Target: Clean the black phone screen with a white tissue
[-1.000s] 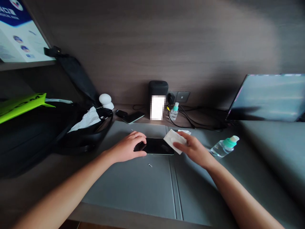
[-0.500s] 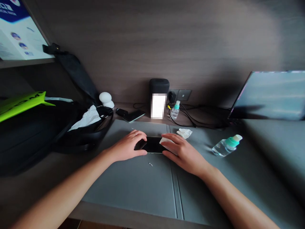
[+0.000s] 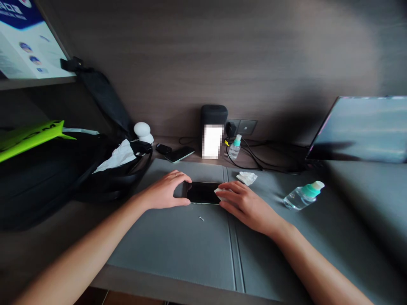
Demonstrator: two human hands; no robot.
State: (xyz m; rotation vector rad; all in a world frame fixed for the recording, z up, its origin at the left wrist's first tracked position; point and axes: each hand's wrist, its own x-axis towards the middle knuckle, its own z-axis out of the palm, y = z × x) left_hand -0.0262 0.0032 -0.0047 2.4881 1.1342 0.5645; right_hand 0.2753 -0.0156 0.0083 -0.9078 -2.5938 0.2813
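Note:
A black smartphone (image 3: 202, 192) lies flat, screen up, on the grey desk mat (image 3: 178, 245). My left hand (image 3: 170, 190) grips its left end, thumb on the near edge and fingers on the far edge. Over the right end is my right hand (image 3: 241, 203), its bent fingers pressing a piece of white tissue (image 3: 218, 191) to the screen. Most of that tissue is hidden under the fingers. A crumpled white tissue (image 3: 246, 178) rests just beyond my right hand. A small white scrap (image 3: 201, 218) lies on the mat nearer to me.
A clear spray bottle with a teal collar (image 3: 300, 197) lies tilted at the right, near a laptop (image 3: 365, 131). Behind stand a smaller bottle (image 3: 234, 149), a black speaker (image 3: 214, 112) and cables (image 3: 254, 159). A second phone (image 3: 179, 153) and a black backpack (image 3: 63, 178) are left.
My left hand has shifted left along the phone, uncovering more of the screen. The phone sits slightly further right. My right hand stays at its right end with the tissue.

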